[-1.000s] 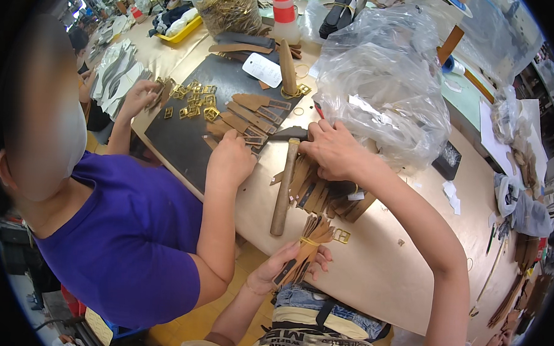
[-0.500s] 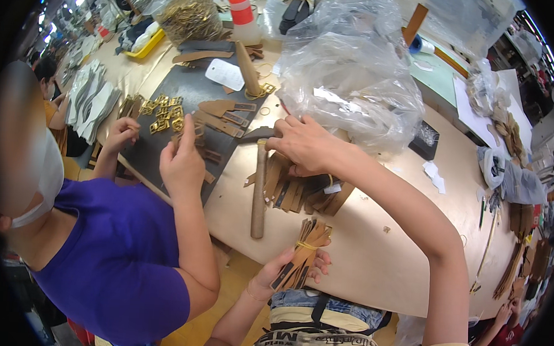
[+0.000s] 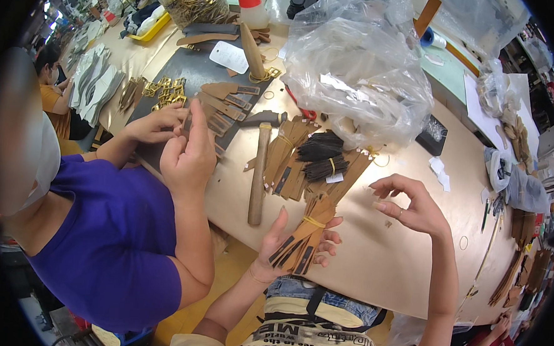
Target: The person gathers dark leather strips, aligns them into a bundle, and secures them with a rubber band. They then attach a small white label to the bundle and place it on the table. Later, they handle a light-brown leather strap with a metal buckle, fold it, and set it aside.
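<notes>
A bundle of brown leather straps (image 3: 304, 237), wrapped with a yellow rubber band, rests across the palm and fingers of my left hand (image 3: 272, 245) near the table's front edge. My right hand (image 3: 416, 208) hovers over the table to the right, with thumb and forefinger apart and nothing visible between them. Beyond the held bundle lie more banded brown straps (image 3: 287, 151) and a bunch of black straps (image 3: 323, 155) on top of them. To their left is a hammer (image 3: 259, 178), its wooden handle toward me.
At my left a co-worker in purple (image 3: 124, 227) handles something small over a dark board (image 3: 198, 68) bearing gold buckles (image 3: 168, 91) and leather pieces. A clear plastic bag (image 3: 357, 77), red-handled scissors (image 3: 302, 106) and a black box (image 3: 432, 135) are farther back.
My right hand has left the hammer head and straps and moved right and nearer, uncovering the black bunch. My left hand still holds its bundle. The co-worker's two hands have come together.
</notes>
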`<action>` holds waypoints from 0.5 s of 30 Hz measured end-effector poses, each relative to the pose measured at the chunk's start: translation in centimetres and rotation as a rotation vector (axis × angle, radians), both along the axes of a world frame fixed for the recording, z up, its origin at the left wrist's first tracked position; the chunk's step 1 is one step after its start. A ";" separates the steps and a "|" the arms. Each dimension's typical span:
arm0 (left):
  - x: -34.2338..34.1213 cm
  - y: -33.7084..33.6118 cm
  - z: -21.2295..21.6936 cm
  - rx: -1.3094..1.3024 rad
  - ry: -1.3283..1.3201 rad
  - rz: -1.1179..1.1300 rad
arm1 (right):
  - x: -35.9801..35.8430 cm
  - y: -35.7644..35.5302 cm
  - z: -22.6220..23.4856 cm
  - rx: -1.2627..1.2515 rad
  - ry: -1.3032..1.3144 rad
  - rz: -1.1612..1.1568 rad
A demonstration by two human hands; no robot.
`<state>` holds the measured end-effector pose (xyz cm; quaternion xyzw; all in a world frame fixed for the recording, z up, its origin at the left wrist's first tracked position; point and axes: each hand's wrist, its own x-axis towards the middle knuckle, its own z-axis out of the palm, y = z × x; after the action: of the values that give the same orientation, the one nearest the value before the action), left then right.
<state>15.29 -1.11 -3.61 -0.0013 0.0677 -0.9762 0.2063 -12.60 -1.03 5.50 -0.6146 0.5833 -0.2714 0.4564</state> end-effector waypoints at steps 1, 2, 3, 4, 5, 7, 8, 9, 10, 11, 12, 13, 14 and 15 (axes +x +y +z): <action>-0.2 0.0 0.1 -0.010 0.004 -0.020 | 0.1 0.8 -0.2 0.057 -0.078 -0.044; -0.5 0.1 0.2 -0.009 -0.014 -0.040 | 0.3 1.4 -0.6 0.049 -0.144 -0.045; -0.8 0.2 0.2 -0.038 0.001 -0.063 | 0.6 1.9 -0.8 0.069 -0.245 -0.056; -1.1 0.4 0.2 -0.067 0.018 -0.087 | 1.0 2.4 -0.9 0.097 -0.333 -0.075; -1.4 0.6 0.2 -0.088 0.030 -0.118 | 1.4 2.9 -1.0 0.120 -0.420 -0.093; -2.1 1.1 0.0 -0.111 -0.025 -0.190 | 1.9 3.5 -0.8 0.165 -0.415 -0.037; -2.4 1.4 0.0 -0.105 -0.042 -0.231 | 2.1 3.9 -0.7 0.175 -0.404 -0.015; -2.7 1.8 0.0 -0.129 -0.050 -0.248 | 2.2 4.4 -0.6 0.184 -0.386 0.005; -3.1 2.2 0.0 -0.135 -0.042 -0.268 | 2.2 4.9 -0.5 0.202 -0.328 -0.015; -3.5 2.6 0.0 -0.121 -0.019 -0.294 | 2.1 5.4 -0.4 0.212 -0.336 -0.037; -3.8 2.9 0.1 -0.159 -0.055 -0.328 | 1.8 6.0 -0.3 0.223 -0.343 -0.061; -4.0 3.2 0.2 -0.180 -0.079 -0.366 | 1.4 6.7 -0.3 0.232 -0.351 -0.084; -4.4 3.4 0.4 -0.179 -0.090 -0.403 | 0.9 7.6 -0.3 0.209 -0.342 -0.096; -4.9 3.6 0.6 -0.315 -0.141 -0.439 | 0.3 8.5 -0.3 0.186 -0.333 -0.108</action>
<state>10.37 2.47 -3.02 0.0491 -0.1008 -0.9937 -0.0087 -12.27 7.43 5.15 -0.4843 0.5542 -0.3385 0.5862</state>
